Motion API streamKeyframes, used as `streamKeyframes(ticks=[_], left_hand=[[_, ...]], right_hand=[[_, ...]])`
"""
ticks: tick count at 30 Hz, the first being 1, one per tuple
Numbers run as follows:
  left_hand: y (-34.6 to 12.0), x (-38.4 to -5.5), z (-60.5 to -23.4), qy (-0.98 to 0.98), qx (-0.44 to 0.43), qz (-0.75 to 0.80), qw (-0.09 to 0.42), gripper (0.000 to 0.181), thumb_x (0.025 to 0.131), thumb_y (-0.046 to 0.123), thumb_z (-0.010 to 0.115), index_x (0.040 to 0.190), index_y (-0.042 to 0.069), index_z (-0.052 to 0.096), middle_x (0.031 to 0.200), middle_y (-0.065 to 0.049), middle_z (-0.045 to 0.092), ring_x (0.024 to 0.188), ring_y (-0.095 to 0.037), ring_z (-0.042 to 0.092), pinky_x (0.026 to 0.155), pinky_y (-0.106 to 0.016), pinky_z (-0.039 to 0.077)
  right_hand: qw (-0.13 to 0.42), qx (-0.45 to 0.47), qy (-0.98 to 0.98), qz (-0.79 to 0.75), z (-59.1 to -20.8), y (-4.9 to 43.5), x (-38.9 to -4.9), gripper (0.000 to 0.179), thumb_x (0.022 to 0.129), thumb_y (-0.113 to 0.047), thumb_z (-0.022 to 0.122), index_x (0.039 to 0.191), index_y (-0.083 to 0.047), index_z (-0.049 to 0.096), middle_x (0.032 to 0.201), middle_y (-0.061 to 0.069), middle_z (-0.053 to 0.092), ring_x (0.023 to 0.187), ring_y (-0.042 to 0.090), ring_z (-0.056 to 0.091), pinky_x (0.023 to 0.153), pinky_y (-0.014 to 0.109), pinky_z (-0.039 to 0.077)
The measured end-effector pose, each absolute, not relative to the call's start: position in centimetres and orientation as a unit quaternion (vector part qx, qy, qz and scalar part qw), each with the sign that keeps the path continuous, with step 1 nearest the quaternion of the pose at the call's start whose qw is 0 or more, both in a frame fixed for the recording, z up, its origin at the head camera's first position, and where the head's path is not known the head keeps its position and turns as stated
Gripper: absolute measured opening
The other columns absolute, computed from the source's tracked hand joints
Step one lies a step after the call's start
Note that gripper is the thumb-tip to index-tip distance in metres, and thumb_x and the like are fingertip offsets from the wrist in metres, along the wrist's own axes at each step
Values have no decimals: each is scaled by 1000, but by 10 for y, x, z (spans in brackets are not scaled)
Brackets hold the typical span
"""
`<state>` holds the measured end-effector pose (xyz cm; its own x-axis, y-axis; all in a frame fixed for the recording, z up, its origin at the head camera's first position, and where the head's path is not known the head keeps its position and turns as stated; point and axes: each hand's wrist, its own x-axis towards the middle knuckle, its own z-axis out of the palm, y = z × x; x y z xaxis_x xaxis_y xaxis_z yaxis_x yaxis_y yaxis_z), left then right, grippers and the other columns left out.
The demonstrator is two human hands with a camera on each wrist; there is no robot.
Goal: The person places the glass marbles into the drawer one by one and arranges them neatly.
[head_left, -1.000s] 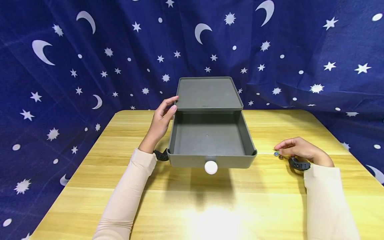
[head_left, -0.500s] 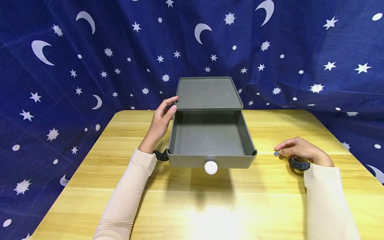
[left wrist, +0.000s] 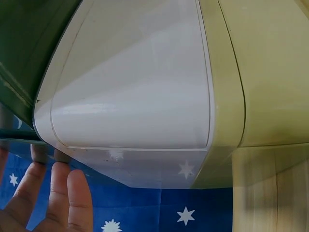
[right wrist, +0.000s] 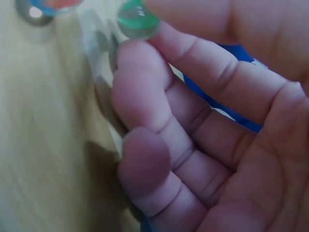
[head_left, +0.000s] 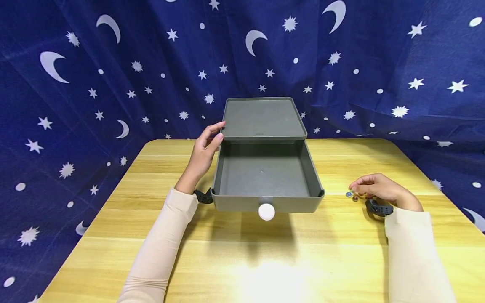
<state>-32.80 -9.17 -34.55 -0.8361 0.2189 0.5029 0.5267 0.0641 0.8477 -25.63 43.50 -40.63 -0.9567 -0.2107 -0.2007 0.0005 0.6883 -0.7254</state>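
My left hand (head_left: 202, 153) rests against the left side of a grey drawer box (head_left: 265, 120), its fingers and thumb at the rim of the top. In the left wrist view its fairly straight fingertips reach the box's edge. The drawer (head_left: 267, 176) is pulled out toward me, with a round white knob (head_left: 267, 211) on its front. Right of it, close over the table, my right hand (head_left: 382, 187) pinches a green-streaked glass marble (right wrist: 137, 20) between thumb and forefinger; the other fingers curl loosely. A blue marble (head_left: 349, 194) and a brownish one (head_left: 355, 198) lie just below the fingertips.
The light wooden table (head_left: 212, 269) bears a bright glare near its front. Behind it hangs a dark blue curtain (head_left: 159, 105) with white moons and stars. Each wrist wears a black strap; the right strap (head_left: 379, 208) sits close above the tabletop.
My right hand has shifted very slightly to the right, and a bit of green now shows at its fingertips. My left hand and the drawer box stay put.
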Motion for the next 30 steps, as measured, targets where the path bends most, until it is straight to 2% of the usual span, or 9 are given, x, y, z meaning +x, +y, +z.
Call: streamKeyframes(ticks=[5, 8, 12, 16, 22, 30], left_hand=[[-92, -327, -345, -718, -260, -634, 123, 46, 110, 16, 52, 153, 1, 55, 160, -15, 52, 115, -17, 56, 90, -29, 47], [-92, -327, -345, -718, -261, -634, 122, 47, 110, 17, 52, 154, 1, 54, 160, -15, 51, 114, -16, 56, 90, -30, 47], [-92, -328, -346, -718, -262, -633, 122, 47, 110, 17, 52, 154, 1, 54, 160, -16, 51, 113, -16, 56, 90, -30, 46], [-92, -328, -345, -719, -260, -633, 124, 46, 110, 16, 52, 154, 1, 55, 159, -15, 52, 113, -16, 56, 90, -29, 46], [-91, -329, -346, -713, -265, -637, 127, 47, 110, 16, 52, 154, -2, 53, 155, -19, 53, 111, -11, 55, 88, -27, 47], [-91, -329, -347, -712, -264, -638, 124, 47, 110, 16, 51, 154, -2, 52, 157, -18, 52, 113, -12, 55, 88, -27, 47]], right_hand=[[124, -58, 907, -398, -407, 437, -257, 34, 112, -6, 55, 127, 24, 59, 95, -12, 69, 76, 8, 56, 70, 25, 51], [120, -56, 890, -437, -409, 438, -256, 29, 112, -3, 52, 122, 23, 60, 93, -11, 69, 77, 7, 58, 69, 24, 52], [105, -60, 851, -512, -412, 439, -254, 18, 111, 2, 53, 115, 2, 70, 94, -10, 73, 82, 6, 67, 71, 22, 56], [98, -47, 820, -563, -412, 439, -253, 24, 108, 3, 58, 110, -15, 75, 98, -9, 78, 87, 6, 74, 76, 21, 59], [79, -19, 832, -549, -409, 438, -252, 21, 105, 0, 66, 110, -18, 76, 97, -10, 78, 86, 3, 73, 75, 20, 58], [29, -54, 831, -553, -401, 434, -250, 32, 102, 8, 66, 108, -20, 79, 100, -14, 78, 88, 3, 73, 78, 20, 58]])
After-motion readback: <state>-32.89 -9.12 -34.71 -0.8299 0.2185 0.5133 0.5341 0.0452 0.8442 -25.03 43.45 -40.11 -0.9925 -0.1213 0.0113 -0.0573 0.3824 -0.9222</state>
